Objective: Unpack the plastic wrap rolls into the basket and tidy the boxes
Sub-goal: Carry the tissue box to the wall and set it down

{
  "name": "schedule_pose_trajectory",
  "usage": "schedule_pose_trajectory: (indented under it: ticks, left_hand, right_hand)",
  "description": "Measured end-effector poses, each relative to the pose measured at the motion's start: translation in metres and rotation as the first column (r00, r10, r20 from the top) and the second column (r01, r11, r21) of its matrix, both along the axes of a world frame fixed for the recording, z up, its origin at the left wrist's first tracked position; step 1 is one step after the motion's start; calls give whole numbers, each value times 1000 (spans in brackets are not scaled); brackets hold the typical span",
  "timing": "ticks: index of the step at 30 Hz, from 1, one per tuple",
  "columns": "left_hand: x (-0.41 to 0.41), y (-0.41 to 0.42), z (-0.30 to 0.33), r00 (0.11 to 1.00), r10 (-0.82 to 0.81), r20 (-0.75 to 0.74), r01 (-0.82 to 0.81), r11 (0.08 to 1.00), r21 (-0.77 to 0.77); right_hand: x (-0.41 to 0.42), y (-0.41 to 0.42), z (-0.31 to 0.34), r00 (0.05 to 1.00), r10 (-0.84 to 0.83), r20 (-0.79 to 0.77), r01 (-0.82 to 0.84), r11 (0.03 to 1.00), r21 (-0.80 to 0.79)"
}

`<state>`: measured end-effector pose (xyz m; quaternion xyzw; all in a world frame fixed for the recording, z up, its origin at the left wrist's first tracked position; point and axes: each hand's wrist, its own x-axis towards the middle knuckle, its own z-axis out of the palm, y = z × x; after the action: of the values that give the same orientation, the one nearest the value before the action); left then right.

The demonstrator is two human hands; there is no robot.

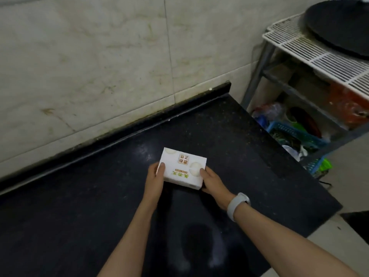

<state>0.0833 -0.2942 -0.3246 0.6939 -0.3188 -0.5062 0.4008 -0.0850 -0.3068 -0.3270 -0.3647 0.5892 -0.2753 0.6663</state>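
A white box [181, 166] with green and orange print sits on the black countertop [229, 136], its lid closed. My left hand [154, 179] grips its left end, thumb on top. My right hand [212, 181], with a white band at the wrist, grips its right end, thumb on the lid. No plastic wrap rolls show. A blue basket [295, 133] stands on the lower shelf of the rack to the right.
A tiled wall rises behind the counter. To the right stands a metal rack with a white wire shelf [311, 50] holding a black round pan [339, 25]. Bags and clutter fill its lower shelves. The counter's right edge drops to a pale floor [343, 232].
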Motion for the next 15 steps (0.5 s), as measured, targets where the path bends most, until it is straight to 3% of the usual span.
schedule_pose_trajectory:
  ticks: [2,4,7,9,11,13,15]
  left_hand:
    - [-4,8,9,998,57,-12,-58,993,-104]
    - [-7,18,25,995,69,66,-53,973,-225]
    - [-9,39,58,994,20,105,18,937,-350]
    - [-9,62,80,995,-53,85,82,919,-385]
    - [-12,91,97,996,-75,44,87,906,-415]
    - [-19,123,109,1000,5,23,5,904,-427]
    - [-26,152,111,974,212,78,-167,908,-383]
  right_hand:
    - [-1,3,-2,999,-7,45,7,1000,12]
    - [-6,10,-1,997,17,73,-18,1000,9]
    - [-25,17,16,986,141,-88,-154,974,-165]
    - [-36,19,37,922,353,-158,-384,880,-280]
    - [-39,26,58,774,616,-146,-628,716,-306]
    - [-35,42,72,647,754,-115,-747,596,-294]
    - [-27,66,79,657,749,-83,-731,607,-311]
